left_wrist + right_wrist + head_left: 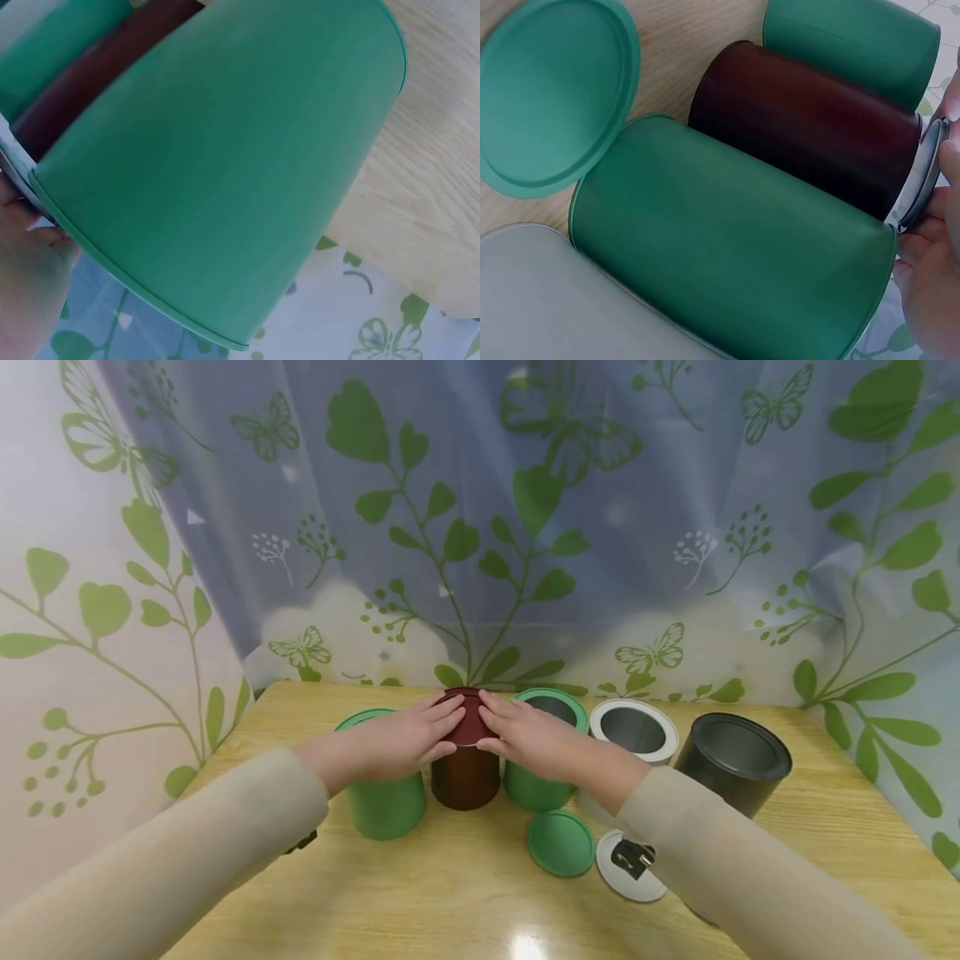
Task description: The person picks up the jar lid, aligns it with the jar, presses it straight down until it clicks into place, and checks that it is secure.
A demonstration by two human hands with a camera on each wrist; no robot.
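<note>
A dark red can point(465, 778) stands upright between two green cans. Its dark red lid point(467, 720) sits slightly tilted at the mouth, a pale lip point(911, 176) showing below its edge in the right wrist view. My left hand point(390, 742) lies over the lid's left side, fingers extended across the top and thumb at the near edge. From the other side my right hand point(536, 739) touches the lid the same way. The left green can point(225, 165) is under my left wrist; the right green can point(735, 240), lidless, stands beneath my right hand.
To the right stand an open white-rimmed can point(633, 727) and an open black can point(731, 764). A green lid point(561, 843) and a white lid point(611, 881) with a black patch lie in front, near my right sleeve. A patterned curtain point(480, 527) hangs behind the wooden table point(420, 893).
</note>
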